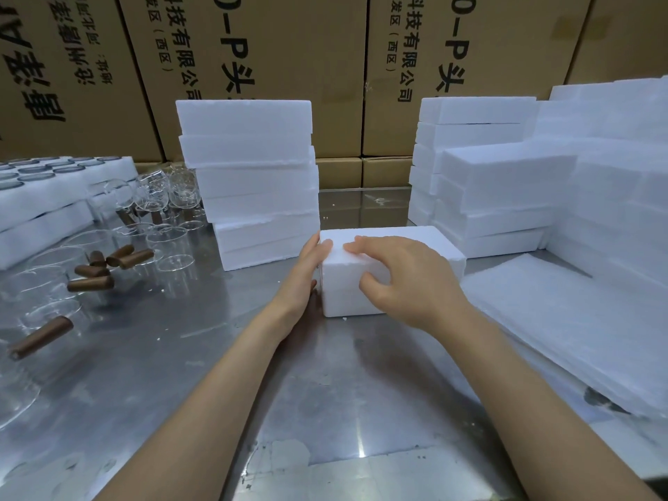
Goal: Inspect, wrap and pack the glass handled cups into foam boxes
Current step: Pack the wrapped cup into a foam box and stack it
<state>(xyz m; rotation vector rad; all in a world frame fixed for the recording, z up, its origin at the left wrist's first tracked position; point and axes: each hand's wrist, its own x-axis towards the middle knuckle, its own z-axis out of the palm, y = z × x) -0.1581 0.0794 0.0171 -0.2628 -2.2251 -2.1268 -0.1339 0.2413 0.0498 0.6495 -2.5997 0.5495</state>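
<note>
Both forearms are reaching in from the near edge, around 6 o'clock, over the metal tabletop [151,356]. The left hand [307,273] is lying flat against the left side of the closed foam box [405,247] at the centre, fingers straight, fingertips touching its top edge; its grip is holding nothing. The right hand [401,280] is resting over the box's near top corner, fingers bent onto the lid and thumb pressing the near face, so its grip is closing loosely round that corner. What the box holds is hidden.

At 9 o'clock, glass handled cups [90,273] with brown handles are lying and standing together; the clear bodies are hard to make out. At 3 o'clock, foam wrap sheets [578,338] are running out of view. Farther off, at 11 and 1 o'clock, foam box stacks [249,175] are standing before cardboard cartons [289,48].
</note>
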